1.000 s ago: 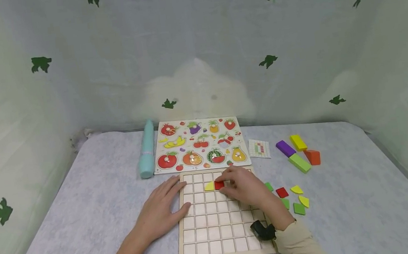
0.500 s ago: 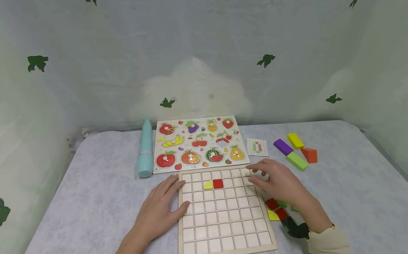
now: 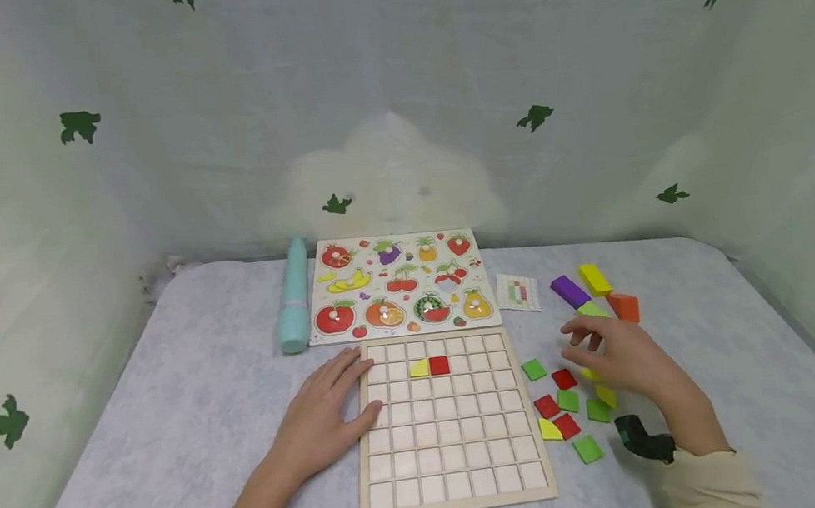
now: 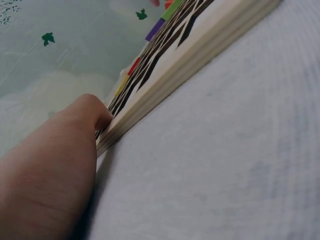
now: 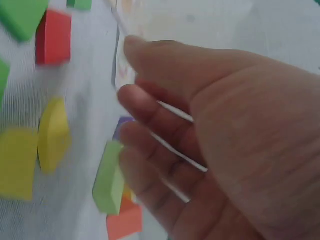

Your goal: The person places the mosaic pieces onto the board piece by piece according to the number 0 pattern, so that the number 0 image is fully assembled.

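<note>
My left hand (image 3: 324, 418) rests at the left edge of a wooden grid board (image 3: 451, 457), fingers and thumb spread over its rim. In the second row of the grid, a yellow quarter-round tile (image 3: 419, 368) sits beside a red square tile (image 3: 439, 365). To the right of the board, my right hand (image 3: 623, 357) hovers over loose tiles, fingers loosely bent and nothing between them. It partly covers two yellow tiles (image 3: 606, 395). Around it lie green tiles (image 3: 588, 449), red tiles (image 3: 564, 379) and another yellow tile (image 3: 551, 429).
Behind the board lies a fruit puzzle (image 3: 402, 296), with a rolled turquoise object (image 3: 294, 300) at its left. A small pattern card (image 3: 518, 292) is at its right. Farther right stand purple (image 3: 569, 292), yellow (image 3: 595, 279), orange (image 3: 624, 307) and light green (image 3: 592, 309) blocks.
My right hand has let go of the red tile in the grid and moved right, off the board and over the loose tiles. My left hand has stayed at the board's edge.
</note>
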Available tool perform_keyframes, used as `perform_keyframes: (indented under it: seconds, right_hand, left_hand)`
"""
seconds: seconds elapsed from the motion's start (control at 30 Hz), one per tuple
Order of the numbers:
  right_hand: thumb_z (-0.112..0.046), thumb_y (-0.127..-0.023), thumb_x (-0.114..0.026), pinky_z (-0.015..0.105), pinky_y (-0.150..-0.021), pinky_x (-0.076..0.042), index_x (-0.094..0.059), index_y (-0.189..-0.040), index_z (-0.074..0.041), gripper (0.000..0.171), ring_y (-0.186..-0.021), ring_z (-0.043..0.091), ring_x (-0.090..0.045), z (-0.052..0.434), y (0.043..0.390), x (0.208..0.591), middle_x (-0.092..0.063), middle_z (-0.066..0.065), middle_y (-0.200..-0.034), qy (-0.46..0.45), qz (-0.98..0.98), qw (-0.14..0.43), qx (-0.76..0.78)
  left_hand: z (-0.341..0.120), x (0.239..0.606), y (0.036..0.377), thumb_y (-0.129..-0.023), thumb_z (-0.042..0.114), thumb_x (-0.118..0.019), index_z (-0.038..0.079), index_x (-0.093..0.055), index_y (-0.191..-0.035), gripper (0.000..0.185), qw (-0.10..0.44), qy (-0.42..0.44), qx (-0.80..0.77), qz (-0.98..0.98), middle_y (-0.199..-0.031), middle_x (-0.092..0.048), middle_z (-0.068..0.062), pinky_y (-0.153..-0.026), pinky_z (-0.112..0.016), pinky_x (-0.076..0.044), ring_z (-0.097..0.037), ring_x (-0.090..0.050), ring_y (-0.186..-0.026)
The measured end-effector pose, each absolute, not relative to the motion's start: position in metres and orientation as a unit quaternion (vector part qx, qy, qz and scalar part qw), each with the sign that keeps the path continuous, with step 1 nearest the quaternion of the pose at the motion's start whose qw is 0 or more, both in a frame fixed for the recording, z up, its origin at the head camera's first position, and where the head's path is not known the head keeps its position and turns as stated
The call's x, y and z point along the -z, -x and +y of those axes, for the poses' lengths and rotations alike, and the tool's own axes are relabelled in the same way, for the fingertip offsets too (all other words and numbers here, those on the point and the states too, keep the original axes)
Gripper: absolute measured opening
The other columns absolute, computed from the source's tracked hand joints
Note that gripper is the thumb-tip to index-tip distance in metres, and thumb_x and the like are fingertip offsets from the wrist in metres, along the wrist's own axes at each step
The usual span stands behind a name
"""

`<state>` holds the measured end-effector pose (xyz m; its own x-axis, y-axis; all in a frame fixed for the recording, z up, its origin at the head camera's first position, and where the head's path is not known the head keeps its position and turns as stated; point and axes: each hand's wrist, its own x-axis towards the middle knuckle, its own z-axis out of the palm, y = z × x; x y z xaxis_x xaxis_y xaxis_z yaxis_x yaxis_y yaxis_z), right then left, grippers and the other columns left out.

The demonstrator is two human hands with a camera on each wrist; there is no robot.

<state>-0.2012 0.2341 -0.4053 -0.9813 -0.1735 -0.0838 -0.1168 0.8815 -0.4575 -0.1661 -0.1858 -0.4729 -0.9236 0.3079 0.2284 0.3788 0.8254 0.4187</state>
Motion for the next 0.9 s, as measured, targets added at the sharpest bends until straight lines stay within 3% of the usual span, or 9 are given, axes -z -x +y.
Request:
perform_keyframes:
  seconds: [0.23, 0.43, 0.67, 0.9]
  right_hand:
    - [-0.034, -0.086, -0.084, 0.03, -0.066, -0.048, -0.065, -0.103, -0.007, 0.038, -0.082, 0.02, -0.054, 0.252, 0.201, 0.411, -0.06, 0.004, -0.087, 0.004, 0.964, 0.137, 0.228]
    - [-0.032, -0.086, -0.084, 0.03, -0.065, -0.047, -0.065, -0.093, -0.009, 0.03, -0.078, 0.019, -0.055, 0.254, 0.199, 0.413, -0.059, 0.004, -0.081, -0.009, 0.964, 0.145, 0.223]
    - [-0.024, -0.087, -0.084, 0.034, -0.072, -0.057, -0.075, -0.109, -0.01, 0.028, -0.088, 0.021, -0.06, 0.247, 0.204, 0.415, -0.068, 0.005, -0.096, 0.016, 0.965, 0.129, 0.228]
    - [-0.02, -0.088, -0.082, 0.043, -0.081, -0.061, -0.075, -0.119, -0.008, 0.034, -0.096, 0.026, -0.064, 0.238, 0.207, 0.42, -0.072, 0.009, -0.106, 0.013, 0.97, 0.102, 0.221]
  left_hand:
    - [-0.186, 0.473, 0.167, -0.093, 0.044, -0.071, 0.013, -0.057, -0.148, 0.064, 0.072, 0.179, 0.229, -0.954, -0.16, -0.045, -0.01, -0.119, -0.056, -0.038, -0.033, -0.043, -0.147]
    - [-0.186, 0.472, 0.167, -0.093, 0.043, -0.071, 0.013, -0.057, -0.147, 0.064, 0.074, 0.181, 0.229, -0.953, -0.16, -0.046, -0.01, -0.119, -0.056, -0.037, -0.033, -0.043, -0.147]
    - [-0.185, 0.473, 0.167, -0.093, 0.043, -0.072, 0.011, -0.057, -0.147, 0.064, 0.077, 0.181, 0.227, -0.954, -0.159, -0.047, -0.011, -0.119, -0.056, -0.038, -0.034, -0.044, -0.146]
    - [-0.185, 0.475, 0.167, -0.092, 0.042, -0.073, 0.011, -0.057, -0.147, 0.065, 0.078, 0.179, 0.23, -0.954, -0.158, -0.047, -0.011, -0.119, -0.056, -0.038, -0.034, -0.044, -0.146]
